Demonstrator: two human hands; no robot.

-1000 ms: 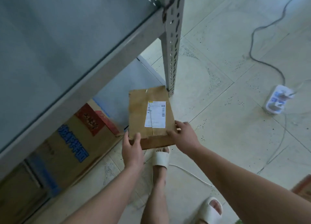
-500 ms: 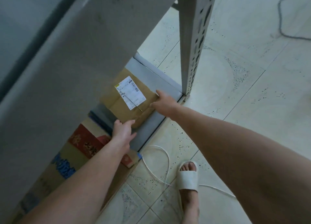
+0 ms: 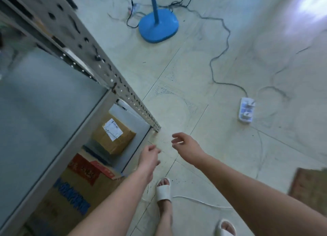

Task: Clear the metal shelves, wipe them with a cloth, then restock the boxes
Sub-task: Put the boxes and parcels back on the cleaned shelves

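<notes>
A small brown cardboard box (image 3: pixel 115 137) with a white label rests on the bottom level of the grey metal shelf (image 3: pixel 138 140), near its right corner post. Beside it to the left sits a larger box (image 3: pixel 77 184) with red and blue print. The bare middle shelf board (image 3: pixel 44 111) fills the left of the view. My left hand (image 3: pixel 149 157) hovers in front of the bottom shelf edge, fingers loosely curled, holding nothing. My right hand (image 3: pixel 185 146) floats over the floor to the right of it, fingers spread and empty.
A perforated shelf post (image 3: pixel 113 76) runs diagonally to the floor. On the tiled floor are a blue fan base (image 3: pixel 158 26), a white power strip (image 3: pixel 246 110) with trailing cables, a thin white cord (image 3: pixel 201 202) by my sandalled feet, and a brown mat (image 3: pixel 309 184) at right.
Both hands have let go of the small labelled box, which now sits on the bottom shelf, and have pulled back away from it. My view has risen and swung toward the floor.
</notes>
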